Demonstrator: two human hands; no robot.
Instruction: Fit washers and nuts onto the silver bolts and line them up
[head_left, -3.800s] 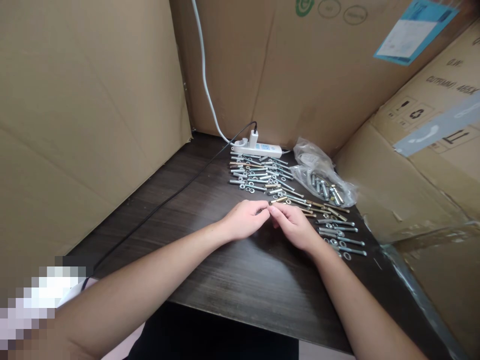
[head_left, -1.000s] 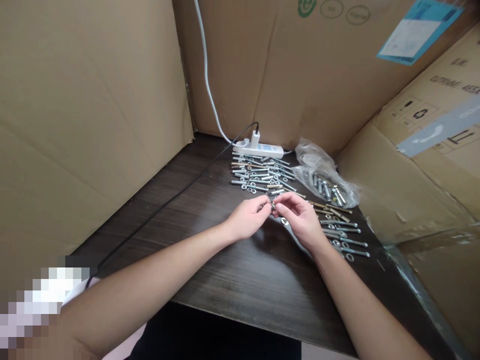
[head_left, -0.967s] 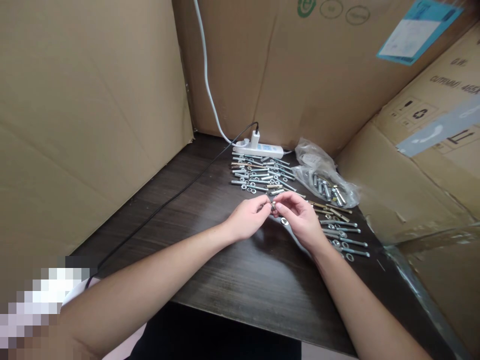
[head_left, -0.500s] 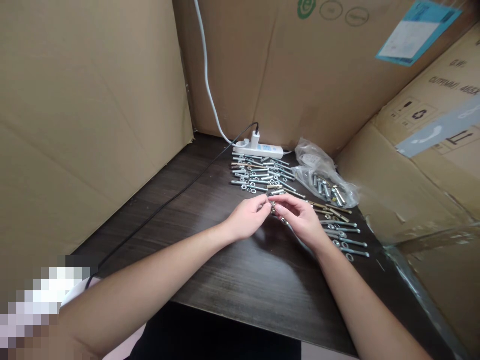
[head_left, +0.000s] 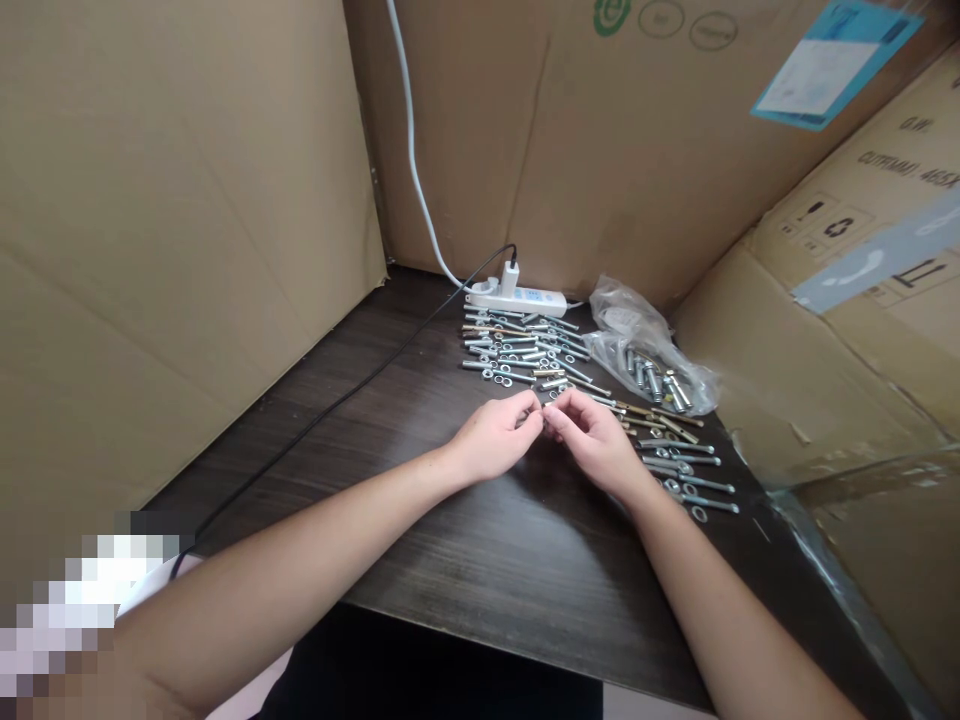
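Note:
My left hand and my right hand meet fingertip to fingertip over the dark table. Both are closed in a pinch. A little metal shows at the fingertips, but the fingers hide most of it and its kind cannot be told. Just beyond the hands lie rows of loose bolts, metal sleeves and washers. Close to the right wrist, more long bolts lie side by side, with a flat washer at the near end.
A clear plastic bag with several sleeved bolts lies at the back right. Behind the rows stands a white power strip with a plugged-in charger. A black cable crosses the table's left side. Cardboard walls enclose the table.
The fingers have drawn in tighter around the small metal part. A brassy piece and a bolt end showing between and below the hands earlier are now hidden or gone from sight.

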